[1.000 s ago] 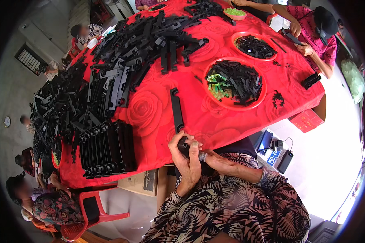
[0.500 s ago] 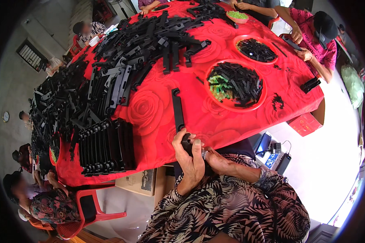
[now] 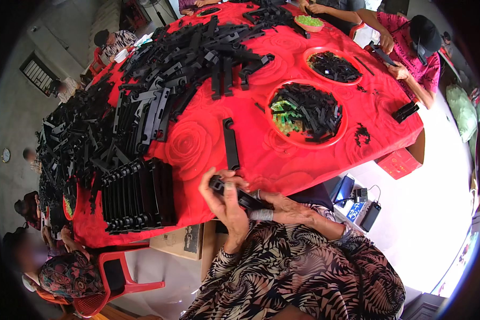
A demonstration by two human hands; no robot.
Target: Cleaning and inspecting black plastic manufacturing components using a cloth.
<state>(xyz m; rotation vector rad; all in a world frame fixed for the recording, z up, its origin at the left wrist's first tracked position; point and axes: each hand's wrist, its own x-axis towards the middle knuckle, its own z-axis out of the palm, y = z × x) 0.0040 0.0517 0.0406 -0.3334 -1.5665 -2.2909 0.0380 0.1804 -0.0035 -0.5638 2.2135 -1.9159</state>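
Over the table's near edge, my left hand grips a long black plastic part, the thumb on top and the fingers wrapped around its far-left end. My right hand closes around the part's other end, and one of its fingers has a pale grey wrap. The palms hide some of the part. Just beyond my left hand, a similar black plastic bar with a hooked end lies on the red tablecloth.
A neat row of black bars stands at the left, before a large loose heap. Two red basins hold small black pieces; the nearer also holds green ones. Co-workers sit around the table. A red carton stands below its right edge.
My left hand has moved left and slightly down, and the black plastic part has turned to lie slanted between my hands, showing more of its length. The bar on the cloth has stayed put.
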